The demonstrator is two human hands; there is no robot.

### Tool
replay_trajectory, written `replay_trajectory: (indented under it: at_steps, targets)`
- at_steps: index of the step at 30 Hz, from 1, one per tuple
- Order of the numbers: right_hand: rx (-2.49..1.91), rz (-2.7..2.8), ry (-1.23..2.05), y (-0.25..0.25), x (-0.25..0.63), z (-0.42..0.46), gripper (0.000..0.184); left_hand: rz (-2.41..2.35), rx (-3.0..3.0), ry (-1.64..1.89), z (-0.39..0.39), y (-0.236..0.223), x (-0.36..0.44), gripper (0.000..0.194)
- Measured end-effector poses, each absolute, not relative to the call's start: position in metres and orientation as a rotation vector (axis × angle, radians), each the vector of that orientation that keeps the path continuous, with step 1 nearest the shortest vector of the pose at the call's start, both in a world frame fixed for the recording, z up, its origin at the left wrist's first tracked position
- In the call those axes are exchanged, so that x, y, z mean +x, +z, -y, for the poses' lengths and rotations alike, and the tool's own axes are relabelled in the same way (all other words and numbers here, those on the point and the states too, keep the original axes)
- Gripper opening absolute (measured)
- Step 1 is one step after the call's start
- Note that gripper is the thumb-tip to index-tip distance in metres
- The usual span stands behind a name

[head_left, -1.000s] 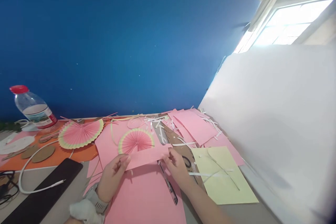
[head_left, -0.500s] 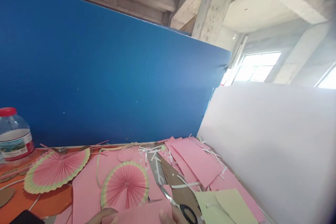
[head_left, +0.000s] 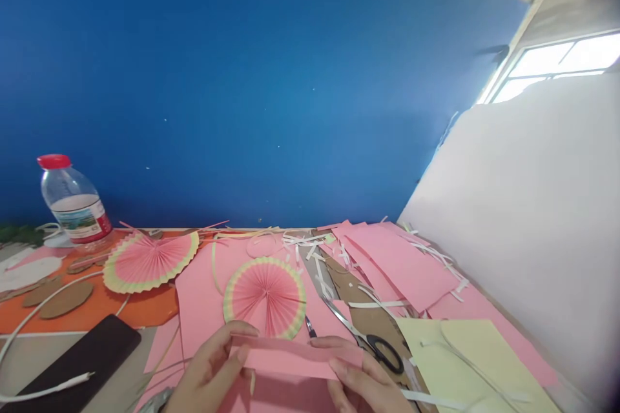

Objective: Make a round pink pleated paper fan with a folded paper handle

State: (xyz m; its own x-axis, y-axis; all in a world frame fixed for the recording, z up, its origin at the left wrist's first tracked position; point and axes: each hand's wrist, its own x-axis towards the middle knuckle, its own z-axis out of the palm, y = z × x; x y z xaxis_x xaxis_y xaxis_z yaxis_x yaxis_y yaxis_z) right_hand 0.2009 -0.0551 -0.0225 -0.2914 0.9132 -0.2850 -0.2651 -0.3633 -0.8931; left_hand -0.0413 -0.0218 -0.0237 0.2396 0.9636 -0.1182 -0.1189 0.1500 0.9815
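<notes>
While both hands close on it from either end, the pink paper strip [head_left: 295, 358] lies level just above the table, at the bottom middle of the view. The left hand [head_left: 208, 371] pinches the strip's left end in a closed grip, thumb on top; the right hand [head_left: 365, 384] pinches the right end the same way. Just behind the strip lies a round pink fan with a pale green rim [head_left: 265, 297], resting on a pink sheet [head_left: 198, 297]. Right of the strip, near it, black-handled scissors [head_left: 368, 339] lie on brown card. Further right of the strip lies a yellow sheet [head_left: 465, 368]. Well left of the strip sit a second fan [head_left: 150, 260], a dark phone [head_left: 77, 361] and, far back, a red-capped bottle [head_left: 72, 200].
</notes>
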Motion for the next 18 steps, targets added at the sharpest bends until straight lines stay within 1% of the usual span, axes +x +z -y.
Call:
replay_trajectory:
  at_steps: [3, 4, 8, 10, 11, 14, 16, 18]
  targets:
    - [-0.925, 0.919, 1.799, -0.019, 0.201, 0.055, 0.028, -0.928, 1.042, 1.016, 0.02, -0.029, -0.045, 0.022]
    - [-0.887, 0.898, 1.806, -0.019, 0.201, 0.056, 0.023, -0.895, 1.028, 1.012, 0.02, -0.03, -0.045, 0.02]
    - [-0.841, 0.839, 1.819, -0.02, 0.199, 0.059, 0.016, -0.844, 0.997, 0.98, 0.02, -0.027, -0.046, 0.021]
    - [-0.817, 0.851, 1.88, -0.017, 0.199, 0.059, 0.016, -0.849, 0.992, 0.965, 0.02, -0.023, -0.045, 0.026]
    - [-0.794, 0.872, 1.924, -0.014, 0.2, 0.059, 0.018, -0.87, 1.011, 0.972, 0.021, -0.022, -0.044, 0.032]
    - [-0.729, 1.011, 2.038, -0.003, 0.2, 0.06, 0.03, -1.003, 1.116, 1.046, 0.02, -0.02, -0.04, 0.042]
    - [-0.747, 1.122, 2.033, 0.005, 0.199, 0.062, 0.034, -1.104, 1.164, 1.102, 0.02, -0.02, -0.039, 0.042]
    - [-0.792, 1.213, 2.059, 0.012, 0.197, 0.065, 0.033, -1.18, 1.191, 1.142, 0.02, -0.019, -0.038, 0.036]
